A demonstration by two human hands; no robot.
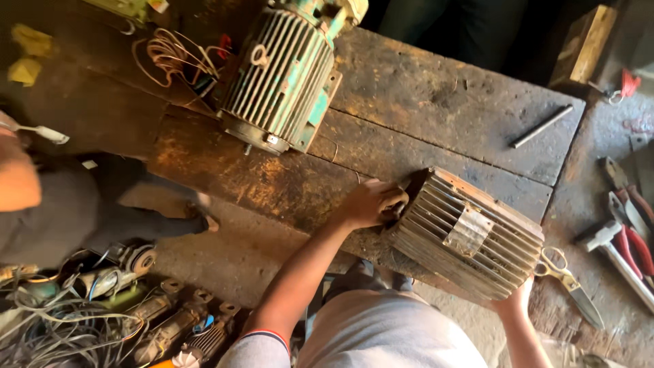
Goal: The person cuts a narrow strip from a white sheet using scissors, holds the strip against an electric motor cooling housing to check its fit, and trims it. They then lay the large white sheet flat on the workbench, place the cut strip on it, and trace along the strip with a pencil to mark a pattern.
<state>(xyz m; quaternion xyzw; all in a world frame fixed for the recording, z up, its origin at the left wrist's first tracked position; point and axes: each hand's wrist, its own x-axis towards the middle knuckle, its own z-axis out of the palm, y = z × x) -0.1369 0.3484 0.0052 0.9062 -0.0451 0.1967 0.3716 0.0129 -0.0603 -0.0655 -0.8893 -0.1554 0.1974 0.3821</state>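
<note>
Both hands are on the rusty finned motor housing (pixel 470 235), which lies on its side at the near edge of the wooden tabletop (pixel 436 95), partly overhanging toward the person. The left hand (pixel 371 203) is curled at the open end of the housing, fingers closed over the rim as if gripping inside the mouth. The right hand (pixel 516 298) cups the lower far corner from underneath; only a part of it shows, so I can't tell how tightly it closes, but it looks to be bracing the weight.

My read: this is the positioning step, the housing being steadied or turned on the tabletop, not yet opened up or worked with a tool. Any next move calls for a firm two-handed hold, since the casing looks heavy and sits close to the edge, and for keeping the left fingers clear of the sharp rim.

Around it: a green finned motor (pixel 283 75) stands farther back with loose copper wire (pixel 170 54) beside it. A pair of scissors (pixel 569 279) lies just right of the housing, red-handled pliers (pixel 630 238) farther right, and a metal rod (pixel 543 126) rests near the tabletop's far right corner. Another person's foot (pixel 201 218) shows on the floor at left.
</note>
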